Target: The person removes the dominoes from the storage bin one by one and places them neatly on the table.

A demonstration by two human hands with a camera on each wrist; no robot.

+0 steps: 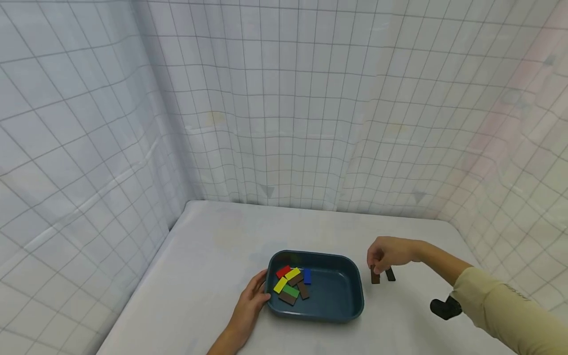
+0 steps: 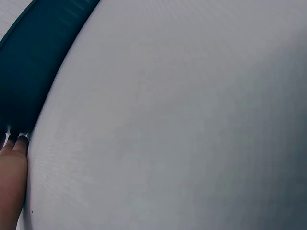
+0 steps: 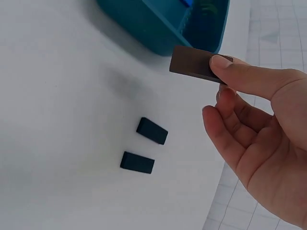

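Observation:
A dark teal tray (image 1: 328,318) stands on the white table, with red, yellow, blue, green and brown blocks lying in its left half. My left hand (image 1: 248,305) holds the tray's left end, thumb at the rim and fingers along the outer wall; the left wrist view catches only some fingers (image 2: 14,148) against that wall. Right of the tray, my right hand (image 1: 388,252) pinches a brown block (image 3: 192,63) between thumb and fingers, above the table. Two black blocks (image 3: 152,131) lie beneath it, apart from each other; the head view shows one dark block (image 1: 390,274) beside the hand.
White grid-patterned curtains (image 1: 284,98) enclose the table (image 1: 213,236) at the back and sides. A black object (image 1: 445,308), its kind unclear, shows beside the right sleeve (image 1: 497,305).

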